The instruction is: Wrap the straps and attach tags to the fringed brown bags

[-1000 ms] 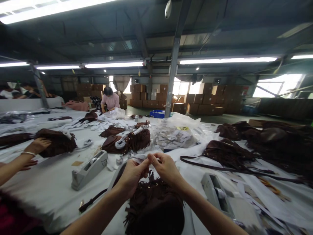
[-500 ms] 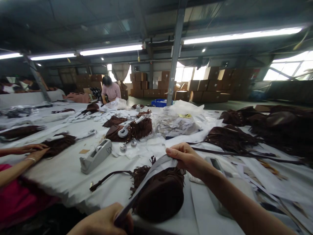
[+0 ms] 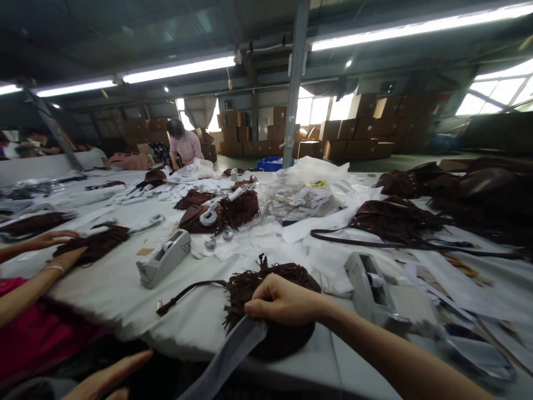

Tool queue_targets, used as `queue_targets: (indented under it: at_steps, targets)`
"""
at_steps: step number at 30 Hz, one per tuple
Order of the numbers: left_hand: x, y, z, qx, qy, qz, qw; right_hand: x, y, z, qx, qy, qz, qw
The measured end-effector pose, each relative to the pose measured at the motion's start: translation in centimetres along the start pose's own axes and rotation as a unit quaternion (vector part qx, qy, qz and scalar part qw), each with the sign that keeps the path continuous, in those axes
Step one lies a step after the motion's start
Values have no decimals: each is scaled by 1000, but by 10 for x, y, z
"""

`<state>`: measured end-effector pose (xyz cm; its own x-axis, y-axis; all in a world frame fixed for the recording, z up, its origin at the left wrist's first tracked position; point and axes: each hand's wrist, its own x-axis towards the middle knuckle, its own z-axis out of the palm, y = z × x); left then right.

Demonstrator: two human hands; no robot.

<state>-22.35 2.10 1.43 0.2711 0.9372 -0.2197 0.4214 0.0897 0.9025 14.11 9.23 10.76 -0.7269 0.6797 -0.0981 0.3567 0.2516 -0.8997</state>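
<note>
A dark brown fringed bag [image 3: 266, 280] lies at the near edge of the white table [image 3: 104, 294], its strap trailing left. My right hand [image 3: 283, 303] rests on the bag, fingers pinched on the upper end of a grey strip [image 3: 227, 358] that hangs down off the table edge. Low at the bottom left, my left hand [image 3: 108, 380] holds nothing, its fingers stretched out and apart, clear of the strip.
Two grey tape dispensers [image 3: 164, 264] [image 3: 370, 289] flank the bag. Another person's hands [image 3: 62, 256] press a fringed bag [image 3: 94, 244] at the left. A clear plastic bag of papers [image 3: 303, 194], more brown bags [image 3: 458, 194] and loose white paper cover the table. A person [image 3: 183, 145] works far back.
My left hand has let go of the strip's lower end and moved down to the left, now open. My right hand came down onto the bag with the strip's upper end.
</note>
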Motion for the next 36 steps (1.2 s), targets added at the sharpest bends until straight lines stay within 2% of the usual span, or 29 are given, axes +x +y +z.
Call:
queue_targets:
  at_steps: [2, 4, 5, 7, 9, 11, 14, 17, 20, 23, 25, 27, 29, 32, 34, 36]
  targets:
    - [13, 25, 22, -21, -26, 6, 999, 4, -10, 5, -8, -35, -23, 999]
    - [34, 57, 53, -80, -74, 69, 992, 5, -19, 8, -11, -42, -41, 998]
    - [44, 73, 68, -103, -103, 80, 986, 5, -21, 8, -10, -34, -43, 998]
    - [63, 101, 92, -121, -195, 56, 972, 2, -20, 7, -8, -4, -37, 999]
    - [74, 119, 100, -126, -234, 40, 963, -5, -9, 3, -7, 44, -23, 999]
    - [80, 127, 92, -109, -222, 37, 968, -14, 11, -4, -18, 99, 1, 995]
    - [88, 130, 66, -45, -214, 2, 976, -25, 45, -17, -53, 191, 42, 979]
    - [105, 138, 53, 19, -224, -9, 974, -22, 59, -27, -67, 251, 44, 965]
    - [128, 157, 62, 41, -208, 39, 977, -5, 45, -30, -66, 267, 6, 961]
    - [149, 185, 79, 35, -229, 79, 970, 12, 27, -32, -36, 281, -46, 958]
    - [159, 201, 81, 48, -229, 100, 967, 14, 29, -36, -2, 291, -65, 955]
    - [168, 209, 72, 87, -202, 111, 969, 7, 49, -42, 8, 302, -53, 952]
    - [178, 209, 58, 145, -180, 103, 968, -4, 80, -46, -15, 324, -10, 946]
    - [195, 195, 46, 241, -196, 81, 947, -15, 123, -45, -47, 358, 46, 931]
    - [205, 186, 52, 286, -220, 71, 930, -13, 134, -42, -35, 361, 48, 931]
    - [213, 180, 65, 306, -238, 66, 919, -7, 132, -41, -1, 356, 33, 934]
